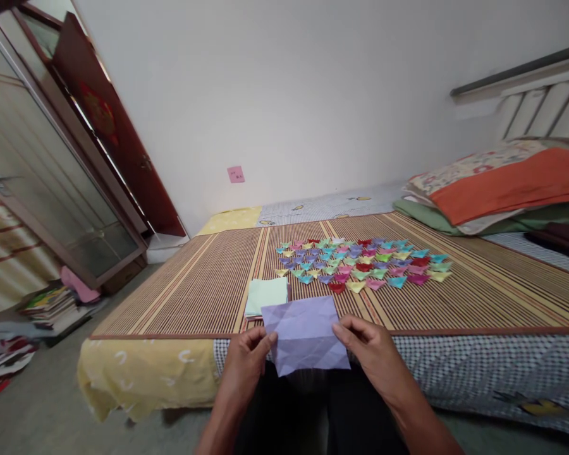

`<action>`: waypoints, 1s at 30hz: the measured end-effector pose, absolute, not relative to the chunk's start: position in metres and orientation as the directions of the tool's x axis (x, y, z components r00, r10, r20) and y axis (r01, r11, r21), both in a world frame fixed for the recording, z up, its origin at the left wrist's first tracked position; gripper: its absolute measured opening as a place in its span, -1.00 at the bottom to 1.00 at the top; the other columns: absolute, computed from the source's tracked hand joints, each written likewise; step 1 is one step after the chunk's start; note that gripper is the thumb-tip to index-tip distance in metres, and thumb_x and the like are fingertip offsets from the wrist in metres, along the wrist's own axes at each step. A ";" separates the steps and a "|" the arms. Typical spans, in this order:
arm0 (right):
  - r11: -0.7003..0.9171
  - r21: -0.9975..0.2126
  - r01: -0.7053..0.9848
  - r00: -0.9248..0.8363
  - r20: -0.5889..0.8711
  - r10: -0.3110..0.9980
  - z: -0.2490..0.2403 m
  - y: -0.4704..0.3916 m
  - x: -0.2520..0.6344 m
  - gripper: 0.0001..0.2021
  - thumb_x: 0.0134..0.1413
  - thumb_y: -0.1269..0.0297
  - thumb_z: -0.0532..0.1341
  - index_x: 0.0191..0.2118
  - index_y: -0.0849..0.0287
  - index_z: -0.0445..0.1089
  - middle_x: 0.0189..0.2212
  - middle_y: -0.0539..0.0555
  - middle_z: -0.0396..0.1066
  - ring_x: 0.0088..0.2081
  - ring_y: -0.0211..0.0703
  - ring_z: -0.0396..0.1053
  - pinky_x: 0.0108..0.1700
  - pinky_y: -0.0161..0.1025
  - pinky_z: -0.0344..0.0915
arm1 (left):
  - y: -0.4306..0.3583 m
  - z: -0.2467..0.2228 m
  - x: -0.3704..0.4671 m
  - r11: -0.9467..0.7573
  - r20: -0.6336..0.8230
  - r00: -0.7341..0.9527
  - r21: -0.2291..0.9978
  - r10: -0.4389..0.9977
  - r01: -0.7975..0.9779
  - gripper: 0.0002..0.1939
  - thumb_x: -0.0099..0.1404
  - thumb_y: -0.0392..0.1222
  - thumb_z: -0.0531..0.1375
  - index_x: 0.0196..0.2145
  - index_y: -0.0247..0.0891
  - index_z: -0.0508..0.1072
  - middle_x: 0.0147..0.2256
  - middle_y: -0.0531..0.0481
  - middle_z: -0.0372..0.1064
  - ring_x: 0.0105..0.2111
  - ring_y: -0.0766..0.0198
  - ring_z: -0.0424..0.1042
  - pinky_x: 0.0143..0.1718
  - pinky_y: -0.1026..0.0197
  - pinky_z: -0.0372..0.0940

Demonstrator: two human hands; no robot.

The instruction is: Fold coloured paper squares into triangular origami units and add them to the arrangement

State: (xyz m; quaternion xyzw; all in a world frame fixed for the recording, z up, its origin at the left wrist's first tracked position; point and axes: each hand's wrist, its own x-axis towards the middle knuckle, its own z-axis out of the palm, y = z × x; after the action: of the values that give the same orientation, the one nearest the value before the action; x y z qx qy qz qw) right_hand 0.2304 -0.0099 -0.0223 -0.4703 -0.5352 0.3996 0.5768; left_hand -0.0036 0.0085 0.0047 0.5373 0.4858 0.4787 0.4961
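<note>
Lilac creased paper sheet (pixel 308 335) pinched at both side edges

It should handle as light, limp and easily torn; the side edges look best for a gentle thumb-and-finger hold. The left hand (pixel 245 355) pinches one side, the right hand (pixel 372 344) the other. Four-sided and crossed by fold lines, it hangs above dark-clothed legs (pixel 360 414), before the brown striped mat (pixel 194 303), one corner overlapping the pale green square paper stack (pixel 266 294) in view.
</note>
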 end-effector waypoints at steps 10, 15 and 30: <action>0.262 -0.965 0.011 0.145 0.261 0.954 -0.023 -0.010 0.221 -0.70 0.04 0.04 0.34 -0.50 0.16 0.40 -0.49 -0.02 0.27 -0.41 -0.15 0.22 -0.34 -0.24 0.17 | 0.007 0.000 0.003 -0.099 0.098 -0.102 0.995 0.990 -0.009 -0.62 0.04 0.11 0.43 -0.56 -0.25 0.50 -0.53 0.04 0.42 -0.43 0.23 0.38 -0.30 0.23 0.32; 0.229 -0.973 -0.024 0.177 0.222 0.959 -0.030 -0.011 0.217 -0.70 0.01 0.04 0.35 -0.51 0.15 0.38 -0.50 -0.03 0.26 -0.40 -0.14 0.22 -0.32 -0.23 0.18 | 0.004 -0.002 0.009 -0.172 0.160 -0.215 0.984 0.963 -0.037 -0.63 0.00 0.08 0.46 -0.57 -0.25 0.49 -0.54 0.09 0.37 -0.41 0.27 0.33 -0.25 0.27 0.28; 0.231 -0.973 -0.029 0.251 0.216 0.943 -0.030 -0.016 0.222 -0.65 0.05 -0.04 0.37 -0.43 0.18 0.47 -0.52 0.00 0.34 -0.45 -0.17 0.26 -0.43 -0.28 0.20 | -0.001 -0.014 0.008 0.057 -0.030 0.117 0.972 0.993 -0.229 -0.68 0.06 0.01 0.49 -0.45 -0.30 0.56 -0.56 0.08 0.43 -0.61 0.39 0.30 -0.47 0.30 0.28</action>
State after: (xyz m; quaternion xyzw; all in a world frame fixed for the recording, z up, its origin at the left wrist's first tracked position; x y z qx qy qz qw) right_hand 0.2225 -0.0159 -0.0299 -0.4833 -0.4727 0.3885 0.6261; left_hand 0.0077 -0.0006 -0.0142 0.4544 0.4199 0.5150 0.5933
